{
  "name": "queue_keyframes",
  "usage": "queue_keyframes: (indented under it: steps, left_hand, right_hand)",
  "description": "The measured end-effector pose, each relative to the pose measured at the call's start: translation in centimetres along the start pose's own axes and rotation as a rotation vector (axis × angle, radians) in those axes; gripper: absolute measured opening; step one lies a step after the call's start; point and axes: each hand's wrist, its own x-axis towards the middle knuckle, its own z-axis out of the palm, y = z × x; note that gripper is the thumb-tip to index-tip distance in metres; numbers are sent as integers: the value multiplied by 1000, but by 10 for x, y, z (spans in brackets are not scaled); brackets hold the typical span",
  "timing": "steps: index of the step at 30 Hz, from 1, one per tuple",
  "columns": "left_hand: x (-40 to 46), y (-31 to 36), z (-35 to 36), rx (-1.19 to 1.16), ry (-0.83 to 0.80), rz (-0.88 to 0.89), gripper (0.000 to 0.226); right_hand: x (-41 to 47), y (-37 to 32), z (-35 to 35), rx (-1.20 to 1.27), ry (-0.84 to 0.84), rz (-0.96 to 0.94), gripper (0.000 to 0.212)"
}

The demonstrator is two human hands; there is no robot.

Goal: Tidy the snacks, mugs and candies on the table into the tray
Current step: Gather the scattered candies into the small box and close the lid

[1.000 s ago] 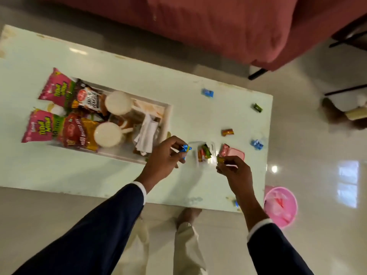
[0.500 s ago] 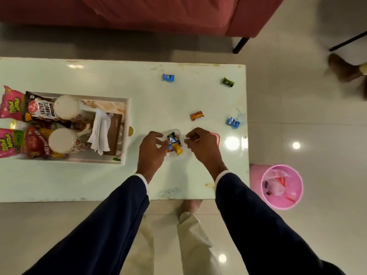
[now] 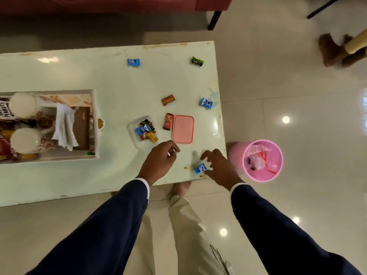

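A white tray [image 3: 95, 124] at the left holds two white mugs [image 3: 22, 108] [image 3: 24, 140], snack packets [image 3: 5, 110] and a tissue [image 3: 64, 128]. A small clear container [image 3: 132, 133] of candies sits mid-table beside its pink lid [image 3: 183, 129]. Loose candies lie about: blue [image 3: 133, 62], green [image 3: 197, 61], orange [image 3: 168, 100], blue [image 3: 206, 103], red [image 3: 168, 121]. My right hand [image 3: 218, 165] hovers with spread, curved fingers over a blue candy [image 3: 200, 168] by the near edge. My left hand [image 3: 160, 161] hangs loosely curled below the container, holding nothing.
The pale green table [image 3: 119, 86] ends just right of my right hand. A pink bin [image 3: 262, 159] with wrappers stands on the floor beside that corner. A red sofa [image 3: 119, 2] runs along the far side. Another person's feet [image 3: 335, 50] are at far right.
Both hands have drawn back from the candy container toward the near edge. My right hand has moved right, over the blue candy near the table corner. The candies held earlier now lie in the container.
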Motion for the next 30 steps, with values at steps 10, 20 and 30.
queue_keyframes:
  steps: [10,20,30]
  left_hand:
    - [39,8,-23,650,342,0,23]
    - [113,10,-20,809,210,-114,23]
    - [124,1,-16,746,304,-174,21]
  right_hand:
    - [17,3,37,-363,33,-298,35]
    - [28,-5,-23,601,121,96,16]
    - [63,-32,-50,798,80,117,21]
